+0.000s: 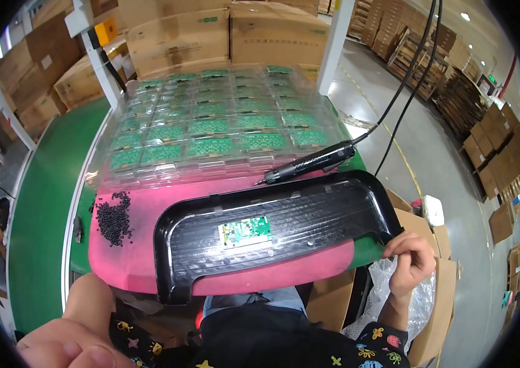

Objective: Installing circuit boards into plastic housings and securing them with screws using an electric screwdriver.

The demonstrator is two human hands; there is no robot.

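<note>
A long black plastic housing [309,214] with raised walls lies on a pink mat [140,260]. Inside it, left of the middle, rests a small green circuit board [254,228]. My right hand [412,260] has its fingers closed at the housing's right front corner. Close to the camera at the lower left is my left hand [66,349], raised off the table with its fingers curled. The lower edge cuts it off, so whatever it may hold is hidden. A black electric screwdriver [312,164] lies behind the housing, its tip pointing left.
Clear plastic trays [168,165] of green circuit boards cover the back of the table. Small black screws [112,221] form a pile at the left. A cable [398,92] hangs at the right. Below my right hand stands an open carton [444,306] with bubble wrap [379,285].
</note>
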